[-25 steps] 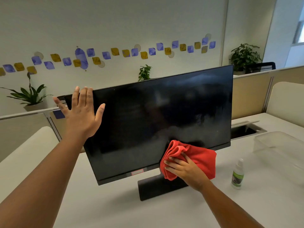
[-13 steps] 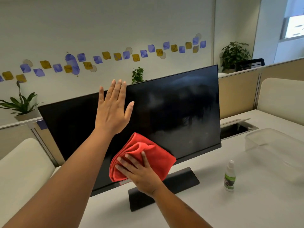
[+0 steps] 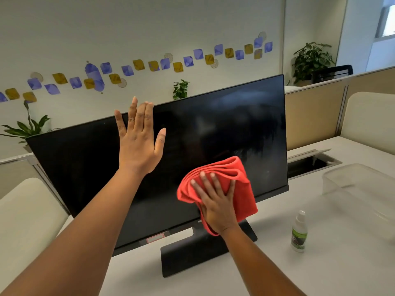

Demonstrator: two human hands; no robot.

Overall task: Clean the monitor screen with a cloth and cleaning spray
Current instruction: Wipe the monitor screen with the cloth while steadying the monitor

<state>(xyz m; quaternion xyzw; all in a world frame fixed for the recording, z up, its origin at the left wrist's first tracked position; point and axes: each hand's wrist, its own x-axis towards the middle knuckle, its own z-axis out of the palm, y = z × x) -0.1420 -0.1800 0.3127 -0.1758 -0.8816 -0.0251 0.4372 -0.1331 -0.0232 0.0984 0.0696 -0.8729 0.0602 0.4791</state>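
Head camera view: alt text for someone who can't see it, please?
A right hand presses a bunched red cloth against a dark monitor screen, low down, while the left hand is held open near its top edge. A spray bottle stands on the desk.

White desk (image 3: 320, 274) w/ black monitor base (image 3: 192, 257) standing approx. mid-desk. Small spray bottle (image 3: 299, 233), upright, green label, sits right of the base, apart from it. Clear plastic tub (image 3: 363, 189) at far right. Open cable hatch (image 3: 314, 163) set in desktop behind tub.
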